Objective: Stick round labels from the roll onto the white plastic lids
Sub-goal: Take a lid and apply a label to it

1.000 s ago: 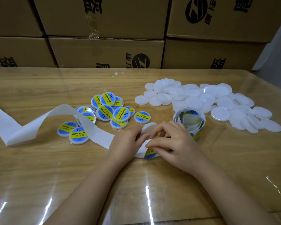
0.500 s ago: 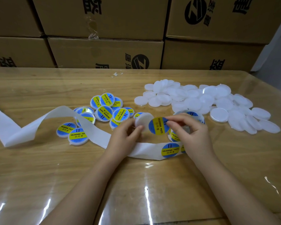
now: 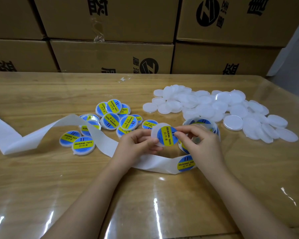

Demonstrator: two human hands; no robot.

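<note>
While left hand (image 3: 136, 144) pinches lid (image 3: 154, 132) | right hand (image 3: 204, 145) pinches label (image 3: 163, 134) | band (image 3: 168, 138) apparently runs near-far

Stacked cardboard boxes (image 3: 110, 56) with black printed marks stand behind the wooden desk (image 3: 33, 87); a glossy clear sheet (image 3: 154, 213) lies over the desk.

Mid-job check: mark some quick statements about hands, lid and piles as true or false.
The left hand holds a white lid. True.
The right hand pinches a label against that lid. True.
The plain lids lie left of the labelled lids. False: they lie to the right.
The backing strip carries no label. False: a second label sits on it by the right wrist.
The roll lies behind the right hand. True.
</note>
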